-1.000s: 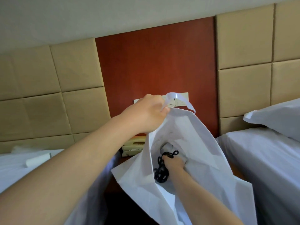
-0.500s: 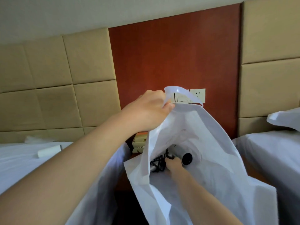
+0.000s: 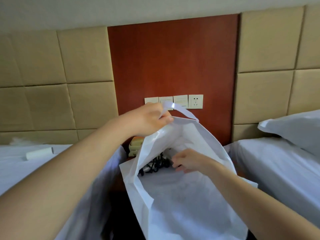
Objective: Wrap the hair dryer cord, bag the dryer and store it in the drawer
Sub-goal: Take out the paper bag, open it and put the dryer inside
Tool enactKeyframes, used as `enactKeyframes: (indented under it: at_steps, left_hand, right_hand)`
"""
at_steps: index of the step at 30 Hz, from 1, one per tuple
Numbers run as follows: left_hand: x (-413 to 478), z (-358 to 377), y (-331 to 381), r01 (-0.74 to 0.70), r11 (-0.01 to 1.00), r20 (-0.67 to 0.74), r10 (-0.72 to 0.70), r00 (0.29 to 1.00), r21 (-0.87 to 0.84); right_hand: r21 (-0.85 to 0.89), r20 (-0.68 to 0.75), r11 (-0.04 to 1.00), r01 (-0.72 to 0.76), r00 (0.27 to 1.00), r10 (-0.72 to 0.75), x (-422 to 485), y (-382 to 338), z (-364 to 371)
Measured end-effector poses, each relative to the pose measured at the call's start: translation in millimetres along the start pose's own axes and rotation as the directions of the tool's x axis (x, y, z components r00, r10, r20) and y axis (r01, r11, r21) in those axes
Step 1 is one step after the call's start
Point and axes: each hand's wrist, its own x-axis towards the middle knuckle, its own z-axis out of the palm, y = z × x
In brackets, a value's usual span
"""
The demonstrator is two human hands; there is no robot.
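Note:
A white bag (image 3: pixel 190 196) hangs open between two beds. My left hand (image 3: pixel 149 118) grips its near rim and handle strap and holds the mouth up. Inside lies the hair dryer, mostly hidden, with its coiled black cord (image 3: pixel 155 165) bundled on it. My right hand (image 3: pixel 188 161) is inside the bag, just right of the cord. Its fingers are loosely spread, with the tips at the dryer's end and not wrapped round it. No drawer is in view.
A beige telephone (image 3: pixel 134 146) sits on the nightstand behind the bag. Wall switches and a socket (image 3: pixel 195 101) are on the red panel. White beds flank the gap: the left (image 3: pixel 26 170) with a white roll (image 3: pixel 39 153), the right (image 3: pixel 277 161) with a pillow (image 3: pixel 294 129).
My right hand has loosened its grip on the dryer, which now lies lower and to the left in the bag. The view has swung left.

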Motion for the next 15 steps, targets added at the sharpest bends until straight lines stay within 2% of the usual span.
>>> enactKeyframes:
  at_steps: [4, 9, 12, 14, 15]
  left_hand:
    - [-11, 11, 9, -0.031, 0.999, 0.043, 0.03, 0.999, 0.014]
    - [-31, 34, 17, -0.066, 0.981, 0.091, 0.05, 0.995, 0.182]
    - [-44, 57, 20, -0.091, 0.976, 0.139, 0.064, 0.988, 0.199]
    - [-50, 72, 22, -0.122, 0.975, 0.24, 0.075, 0.968, 0.187]
    - [-53, 78, 24, -0.125, 0.975, 0.338, 0.057, 0.94, 0.184]
  right_hand:
    - [-0.126, 0.029, 0.989, 0.077, 0.997, -0.074, -58, -5, -20]
    - [-0.292, 0.102, 0.935, 0.201, 0.979, -0.178, -124, -5, -39]
    - [-0.336, 0.15, 0.908, 0.249, 0.966, -0.21, -158, -1, -53]
    - [-0.35, 0.11, 0.902, 0.255, 0.967, -0.23, -169, 4, -63]
    - [-0.349, 0.073, 0.903, 0.25, 0.968, -0.239, -171, 8, -67]
